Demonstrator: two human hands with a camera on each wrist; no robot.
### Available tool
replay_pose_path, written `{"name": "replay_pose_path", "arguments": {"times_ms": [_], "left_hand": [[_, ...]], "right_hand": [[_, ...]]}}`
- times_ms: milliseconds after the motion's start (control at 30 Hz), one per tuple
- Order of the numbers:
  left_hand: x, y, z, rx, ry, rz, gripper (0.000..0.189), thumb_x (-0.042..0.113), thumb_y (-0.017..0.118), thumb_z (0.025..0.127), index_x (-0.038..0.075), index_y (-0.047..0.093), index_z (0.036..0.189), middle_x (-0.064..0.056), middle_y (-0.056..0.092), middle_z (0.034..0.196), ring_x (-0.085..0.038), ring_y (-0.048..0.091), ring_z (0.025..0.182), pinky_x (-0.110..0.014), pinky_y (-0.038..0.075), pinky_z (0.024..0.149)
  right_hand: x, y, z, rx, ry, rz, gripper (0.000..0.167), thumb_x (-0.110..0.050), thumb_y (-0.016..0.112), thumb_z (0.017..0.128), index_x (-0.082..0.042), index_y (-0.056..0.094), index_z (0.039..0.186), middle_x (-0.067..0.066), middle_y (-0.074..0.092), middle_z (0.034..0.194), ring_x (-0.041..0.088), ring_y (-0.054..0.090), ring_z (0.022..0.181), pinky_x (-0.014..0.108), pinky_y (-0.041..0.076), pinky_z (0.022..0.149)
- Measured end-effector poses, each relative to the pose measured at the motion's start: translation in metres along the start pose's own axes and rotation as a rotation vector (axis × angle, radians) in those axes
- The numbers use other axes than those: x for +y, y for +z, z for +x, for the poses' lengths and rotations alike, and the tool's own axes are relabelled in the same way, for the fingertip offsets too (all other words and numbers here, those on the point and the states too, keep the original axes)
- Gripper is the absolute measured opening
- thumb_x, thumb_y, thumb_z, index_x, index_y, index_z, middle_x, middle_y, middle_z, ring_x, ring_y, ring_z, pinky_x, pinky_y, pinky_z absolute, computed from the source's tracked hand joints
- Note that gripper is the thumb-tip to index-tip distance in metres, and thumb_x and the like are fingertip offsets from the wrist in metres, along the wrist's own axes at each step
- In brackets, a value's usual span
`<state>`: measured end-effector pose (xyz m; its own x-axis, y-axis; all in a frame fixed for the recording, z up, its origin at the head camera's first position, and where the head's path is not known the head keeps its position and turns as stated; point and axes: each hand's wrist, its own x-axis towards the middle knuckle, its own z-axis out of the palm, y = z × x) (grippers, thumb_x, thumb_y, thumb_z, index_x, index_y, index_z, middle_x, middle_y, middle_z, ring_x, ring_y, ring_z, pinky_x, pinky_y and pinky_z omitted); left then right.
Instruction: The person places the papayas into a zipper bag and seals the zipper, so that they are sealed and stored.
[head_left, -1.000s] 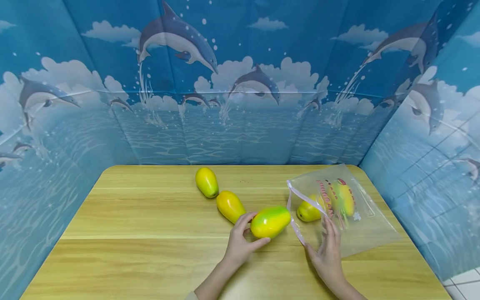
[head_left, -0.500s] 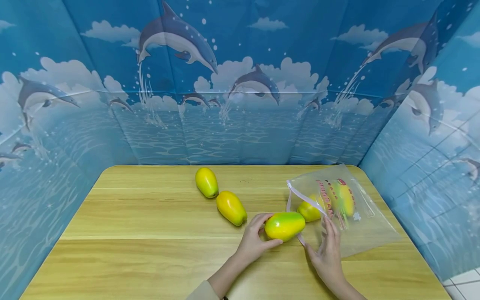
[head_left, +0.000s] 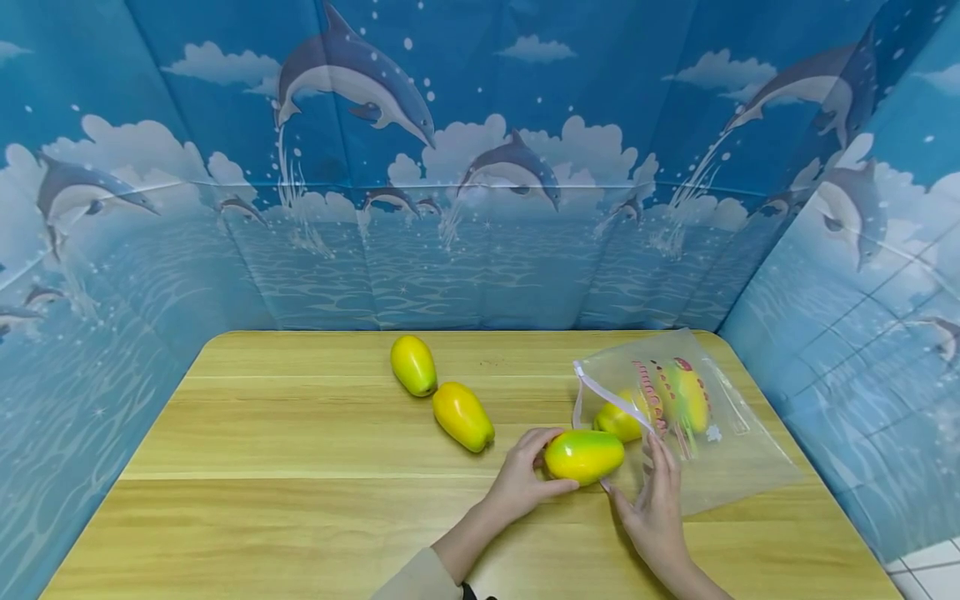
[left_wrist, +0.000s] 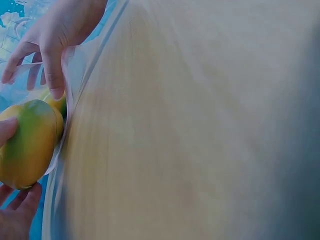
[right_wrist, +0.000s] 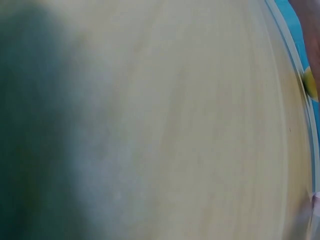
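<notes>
A yellow-green papaya (head_left: 584, 457) is in my left hand (head_left: 525, 479), gripped between thumb and fingers at the mouth of a clear zip bag (head_left: 735, 475). My right hand (head_left: 654, 508) holds the bag's mouth, fingers at its upper rim and thumb by the lower rim. Inside the bag lie two more papayas: one papaya (head_left: 617, 422) near the mouth, the other papaya (head_left: 688, 402) deeper, behind red print. In the left wrist view, the held papaya (left_wrist: 31, 145) overlaps the bagged one, with the right hand (left_wrist: 55, 40) above.
Two loose papayas lie left of the bag: a rear papaya (head_left: 413, 365) and a nearer papaya (head_left: 462, 417). All rest on a wooden table (head_left: 262, 517), with a blue dolphin-print curtain (head_left: 487, 258) along its back and sides.
My left hand has carried its papaya rightward and slightly nearer, away from the loose papayas to the bag's mouth. The right hand and bag have stayed in place.
</notes>
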<state>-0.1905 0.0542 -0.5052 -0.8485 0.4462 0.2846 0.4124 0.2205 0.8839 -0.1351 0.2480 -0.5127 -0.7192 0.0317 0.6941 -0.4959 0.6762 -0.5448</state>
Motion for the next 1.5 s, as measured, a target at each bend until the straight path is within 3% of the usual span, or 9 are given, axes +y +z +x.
{"name": "replay_pose_path", "arguments": {"times_ms": [300,600,833,1000,1167,1367,1500], "left_hand": [[-0.001,0.006,0.007,-0.009,0.025,0.013,0.065,0.025,0.077,0.074,0.008,0.048,0.129,-0.002,0.05,0.124,-0.011,0.049,0.111,-0.017,0.047,0.083],[-0.002,0.015,0.013,0.002,0.006,-0.015,0.064,0.024,0.077,0.073,0.006,0.049,0.129,-0.004,0.051,0.124,-0.011,0.049,0.11,-0.016,0.048,0.082],[-0.003,0.023,0.021,0.004,0.007,0.02,0.064,0.027,0.076,0.074,0.008,0.048,0.13,-0.003,0.05,0.124,-0.009,0.048,0.109,-0.015,0.047,0.08],[-0.002,0.028,0.027,-0.011,0.021,0.073,0.066,0.027,0.076,0.074,0.009,0.047,0.131,-0.003,0.05,0.126,-0.01,0.048,0.111,-0.017,0.045,0.086],[0.001,0.033,0.029,0.013,-0.02,0.042,0.065,0.027,0.077,0.072,0.009,0.049,0.128,0.0,0.051,0.122,-0.007,0.048,0.106,-0.017,0.047,0.082],[0.003,0.039,0.029,0.096,-0.03,-0.03,0.06,0.021,0.08,0.068,0.01,0.055,0.121,-0.001,0.055,0.114,-0.004,0.05,0.089,-0.016,0.051,0.07],[0.002,0.042,0.028,0.116,-0.019,-0.104,0.057,0.015,0.078,0.069,0.007,0.056,0.12,-0.006,0.056,0.111,-0.008,0.056,0.088,-0.016,0.052,0.07]], "right_hand": [[-0.001,0.001,0.0,0.012,-0.002,-0.021,0.11,0.026,0.076,0.046,0.008,0.021,0.139,0.027,0.025,0.136,0.026,0.035,0.108,0.005,0.028,0.094],[-0.001,0.001,0.0,0.004,0.027,0.007,0.106,0.027,0.074,0.048,0.01,0.021,0.138,0.031,0.023,0.135,0.009,0.03,0.116,0.005,0.028,0.095],[0.0,0.001,0.0,-0.004,0.031,-0.007,0.105,0.025,0.075,0.05,0.009,0.021,0.139,0.03,0.023,0.135,0.009,0.03,0.117,0.004,0.029,0.094],[0.001,0.001,-0.001,-0.015,0.047,0.019,0.104,0.024,0.075,0.051,0.009,0.021,0.139,0.03,0.022,0.136,0.007,0.027,0.121,0.006,0.029,0.097],[0.003,0.0,-0.001,-0.025,0.05,0.039,0.099,0.017,0.076,0.058,0.009,0.02,0.139,0.031,0.021,0.136,0.006,0.026,0.122,0.007,0.028,0.098],[0.002,0.0,0.0,-0.021,0.047,0.017,0.107,0.026,0.075,0.048,0.009,0.02,0.139,0.031,0.021,0.136,0.005,0.026,0.121,0.006,0.029,0.097],[0.002,0.001,0.0,-0.006,0.028,0.017,0.108,0.028,0.074,0.046,0.011,0.021,0.138,0.032,0.022,0.135,0.005,0.026,0.123,0.005,0.029,0.097]]}}
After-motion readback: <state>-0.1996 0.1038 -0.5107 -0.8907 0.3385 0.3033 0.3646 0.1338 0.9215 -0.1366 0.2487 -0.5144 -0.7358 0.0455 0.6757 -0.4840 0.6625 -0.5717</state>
